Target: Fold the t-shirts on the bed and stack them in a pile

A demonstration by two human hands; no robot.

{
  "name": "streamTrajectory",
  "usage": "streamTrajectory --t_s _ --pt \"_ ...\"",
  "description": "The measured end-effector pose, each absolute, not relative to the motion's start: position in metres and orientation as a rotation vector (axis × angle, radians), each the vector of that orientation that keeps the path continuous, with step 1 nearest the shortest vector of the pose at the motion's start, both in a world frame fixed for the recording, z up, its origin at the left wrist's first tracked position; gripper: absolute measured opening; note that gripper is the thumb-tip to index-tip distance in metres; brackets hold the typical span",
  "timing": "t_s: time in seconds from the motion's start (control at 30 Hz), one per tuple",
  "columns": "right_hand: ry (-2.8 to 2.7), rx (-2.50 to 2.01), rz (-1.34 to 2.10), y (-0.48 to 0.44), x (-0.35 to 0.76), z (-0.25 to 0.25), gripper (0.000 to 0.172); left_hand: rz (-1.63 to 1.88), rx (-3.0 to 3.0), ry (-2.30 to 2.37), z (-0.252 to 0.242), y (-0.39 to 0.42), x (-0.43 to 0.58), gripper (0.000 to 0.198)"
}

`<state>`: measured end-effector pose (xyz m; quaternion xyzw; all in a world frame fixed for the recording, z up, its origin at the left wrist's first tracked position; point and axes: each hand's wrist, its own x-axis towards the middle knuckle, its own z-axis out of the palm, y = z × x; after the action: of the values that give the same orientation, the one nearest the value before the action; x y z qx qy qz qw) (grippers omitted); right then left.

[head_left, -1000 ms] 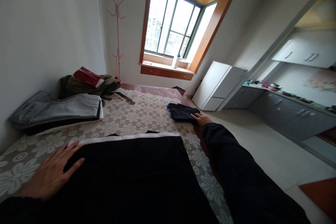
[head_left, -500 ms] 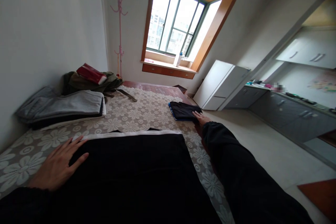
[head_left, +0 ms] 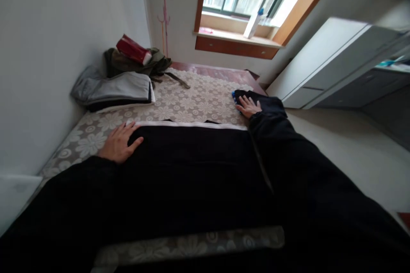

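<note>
A black garment (head_left: 195, 166) with a white band along its far edge lies spread flat on the flowered tablecloth (head_left: 198, 102). My left hand (head_left: 119, 141) rests with fingers apart on that garment's far left corner. Farther off on the right, my right hand (head_left: 249, 106) lies flat, fingers spread, on a dark folded garment (head_left: 270, 103) that shows a blue patterned edge at its left. This folded garment lies at the table's right edge, and part of it hangs past that edge. Neither hand grips anything.
Folded grey trousers (head_left: 117, 87) lie on dark and white cloth by the left wall. Behind them is an olive bag (head_left: 155, 62) with a red packet (head_left: 131, 49) on it. A white fridge (head_left: 317, 59) stands beyond the right edge. A white bottle (head_left: 252, 24) is on the windowsill.
The view has tilted down, showing the table's near edge. My right hand has shifted leftward on the folded garment, from its right end toward its left. My left hand stays on the black garment's corner.
</note>
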<state>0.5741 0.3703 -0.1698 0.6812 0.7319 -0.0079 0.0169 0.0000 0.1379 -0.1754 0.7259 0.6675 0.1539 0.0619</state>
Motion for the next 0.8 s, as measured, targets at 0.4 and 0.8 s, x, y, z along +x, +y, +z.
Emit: streamTrajectory --t_s 0.4,0.8 --pt "2.749 2.023 0.116 0.212 0.599 -0.193 0.056 0.571 1.904 2.16 -0.164 0.133 0.003 0.073" --pt "2.746 2.317 0.129 0.204 0.598 -0.211 0.04 0.757 1.873 2.161 -0.156 0.128 -0.006 0.05"
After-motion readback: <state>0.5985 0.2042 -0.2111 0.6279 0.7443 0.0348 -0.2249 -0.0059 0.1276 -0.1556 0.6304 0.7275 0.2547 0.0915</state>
